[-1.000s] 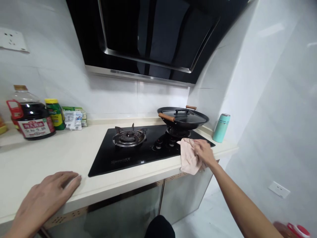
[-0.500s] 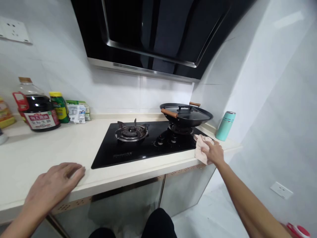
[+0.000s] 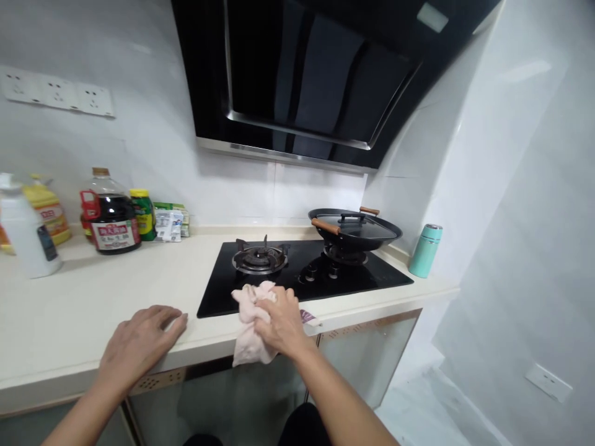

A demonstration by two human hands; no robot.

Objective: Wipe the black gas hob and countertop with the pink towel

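Note:
A pale pink cloth (image 3: pixel 253 322) is bunched in my right hand (image 3: pixel 283 322), at the front edge of the black gas stove (image 3: pixel 214 294). Part of the cloth hangs over the counter's edge. My left hand (image 3: pixel 142 341) lies on the white counter (image 3: pixel 93 297) left of the stove, holding nothing, fingers stretched out and slightly bent. Behind the cloth is the left burner (image 3: pixel 260 258). A black wok (image 3: pixel 353 232) with a lid and wooden handles sits on the right burner. Two control knobs (image 3: pixel 321 272) stand between the burners.
Along the wall at left stand a white spray bottle (image 3: pixel 28 232), a yellow jug (image 3: pixel 49 214), a dark sauce bottle (image 3: pixel 114 217), a green container (image 3: pixel 144 214) and small packets (image 3: pixel 170 223). A turquoise flask (image 3: pixel 426 251) stands at the right. The range hood (image 3: pixel 297 74) hangs above.
My right hand has moved left with the cloth, from the stove's right front corner to its left part. My left hand stays on the counter. The view has shifted left.

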